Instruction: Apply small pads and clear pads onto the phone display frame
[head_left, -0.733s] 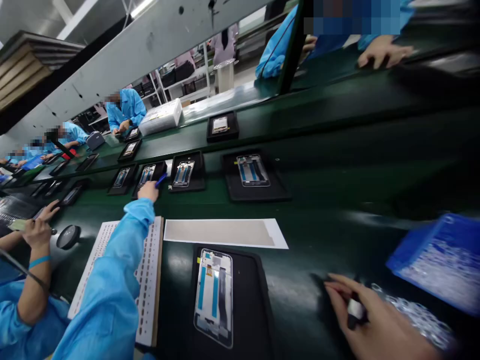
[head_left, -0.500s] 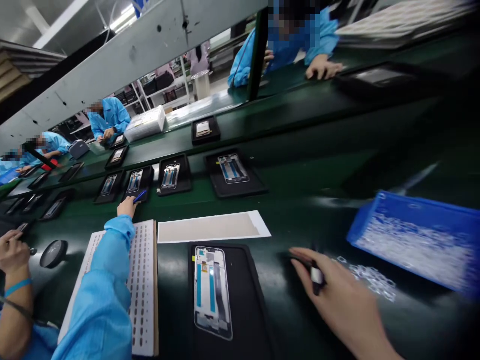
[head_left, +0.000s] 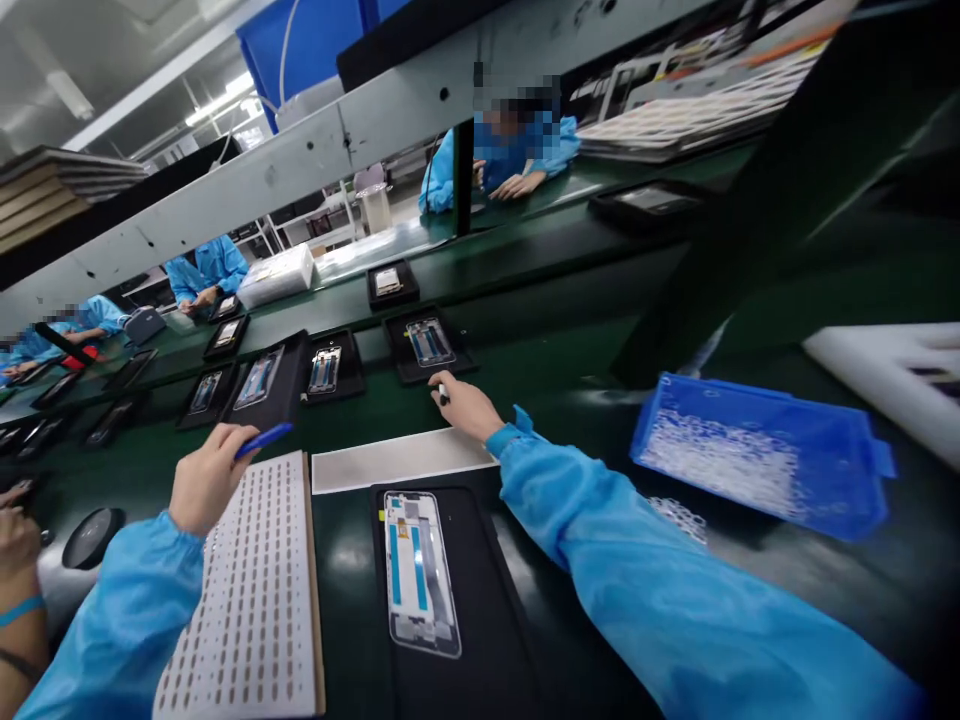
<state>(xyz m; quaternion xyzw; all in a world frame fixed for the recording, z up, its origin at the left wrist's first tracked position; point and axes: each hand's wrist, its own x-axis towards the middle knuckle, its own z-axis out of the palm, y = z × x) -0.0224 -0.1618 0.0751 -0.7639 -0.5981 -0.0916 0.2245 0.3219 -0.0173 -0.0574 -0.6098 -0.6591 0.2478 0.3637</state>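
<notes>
My left hand (head_left: pixel 210 478) is closed around a blue pen-like tool (head_left: pixel 264 440) that points right. Its fingers are at the near edge of a black tray (head_left: pixel 289 385), which sits tilted and carries a phone frame (head_left: pixel 259 378); whether they also grip the tray I cannot tell. My right hand (head_left: pixel 466 405) is closed on a slim dark tool with a white part (head_left: pixel 443 394), mostly hidden by the fingers. It is just in front of another black tray (head_left: pixel 397 365) with a phone frame (head_left: pixel 430 342). Close to me, a larger phone frame (head_left: pixel 420 580) lies on a black tray (head_left: pixel 487 600).
A white perforated sheet (head_left: pixel 255 600) lies at left, with a pale strip (head_left: pixel 397 462) beyond the near tray. At right are a blue bin (head_left: pixel 840 500) of small white rings and a loose ring pile (head_left: pixel 679 518). A co-worker's hand (head_left: pixel 19 545) is far left.
My right hand has moved left and forward, from beside the loose rings to the far tray. My left hand has drawn back toward me, and the tray by it now sits tilted.
</notes>
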